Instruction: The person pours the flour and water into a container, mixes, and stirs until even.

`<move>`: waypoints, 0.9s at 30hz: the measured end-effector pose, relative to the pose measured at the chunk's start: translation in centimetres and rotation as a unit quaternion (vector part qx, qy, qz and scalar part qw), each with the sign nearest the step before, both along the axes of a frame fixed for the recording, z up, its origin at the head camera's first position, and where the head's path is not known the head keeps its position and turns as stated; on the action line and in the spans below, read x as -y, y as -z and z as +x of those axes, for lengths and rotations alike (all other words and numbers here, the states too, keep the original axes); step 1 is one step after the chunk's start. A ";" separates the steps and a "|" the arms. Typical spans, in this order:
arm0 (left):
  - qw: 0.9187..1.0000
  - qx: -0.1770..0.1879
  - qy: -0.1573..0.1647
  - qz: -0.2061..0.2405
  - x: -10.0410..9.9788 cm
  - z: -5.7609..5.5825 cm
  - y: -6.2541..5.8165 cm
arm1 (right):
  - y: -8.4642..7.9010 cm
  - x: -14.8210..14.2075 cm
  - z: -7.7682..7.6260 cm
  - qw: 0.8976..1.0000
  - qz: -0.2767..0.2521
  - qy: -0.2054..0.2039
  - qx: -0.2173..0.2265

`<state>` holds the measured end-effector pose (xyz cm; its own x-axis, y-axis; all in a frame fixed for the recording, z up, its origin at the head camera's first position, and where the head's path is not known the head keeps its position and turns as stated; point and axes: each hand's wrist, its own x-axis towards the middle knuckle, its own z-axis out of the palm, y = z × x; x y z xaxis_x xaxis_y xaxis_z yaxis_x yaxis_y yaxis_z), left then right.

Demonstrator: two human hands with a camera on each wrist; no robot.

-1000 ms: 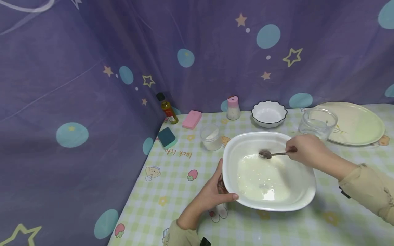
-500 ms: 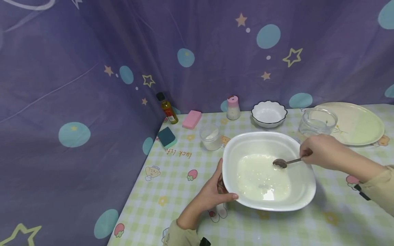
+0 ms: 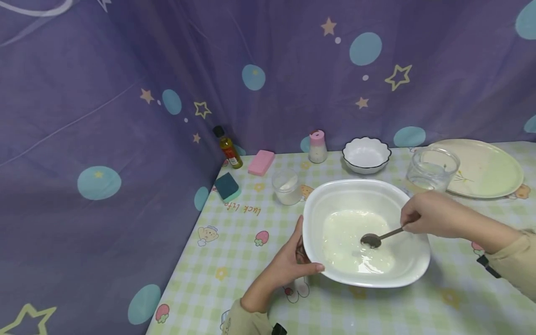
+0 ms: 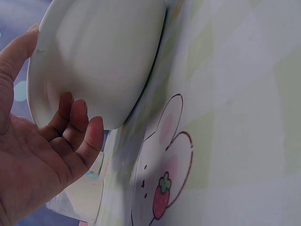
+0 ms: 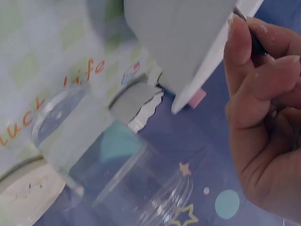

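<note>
A white rounded-rectangular basin (image 3: 356, 195) stands on the checked tablecloth, with a shallow pale, milky liquid (image 3: 343, 242) in its bottom. My left hand (image 3: 284, 265) grips its near left corner. In the left wrist view the thumb (image 4: 21, 49) lies at the rim and the fingers (image 4: 77, 120) bend against the outer wall. Over the basin's right side, my right hand (image 3: 431, 214) pinches the handle of a metal spoon (image 3: 371, 240), whose bowl is down at the liquid. The right wrist view shows just a bit of that handle between thumb and fingertips.
Behind the basin stand a clear glass bowl (image 3: 433, 170), an oval plate (image 3: 494, 163), a scalloped white bowl (image 3: 366, 156) and a pink-topped shaker (image 3: 317, 148). To its left are a cup of white powder (image 3: 287, 188), a pink sponge (image 3: 261, 163), a dark green sponge (image 3: 227, 187) and an oil bottle (image 3: 229, 151).
The spoon has swept from the basin's back to the right, then forward and slightly left through the liquid, the right hand moving with it. The left hand and basin have stayed put.
</note>
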<state>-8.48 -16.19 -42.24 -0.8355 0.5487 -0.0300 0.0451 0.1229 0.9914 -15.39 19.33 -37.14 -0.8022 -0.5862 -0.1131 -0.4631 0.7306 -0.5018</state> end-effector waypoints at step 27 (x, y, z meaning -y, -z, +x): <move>1.000 -0.004 0.004 0.012 0.0 0.0 0.2 | 2.1 2.4 -0.6 0.987 -0.036 0.064 -0.144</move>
<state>-8.44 -16.15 -42.43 -0.8308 0.5564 -0.0104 0.0531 0.0979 0.9938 -16.02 16.97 -39.26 -0.8626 -0.4770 0.1682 -0.5008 0.7590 -0.4161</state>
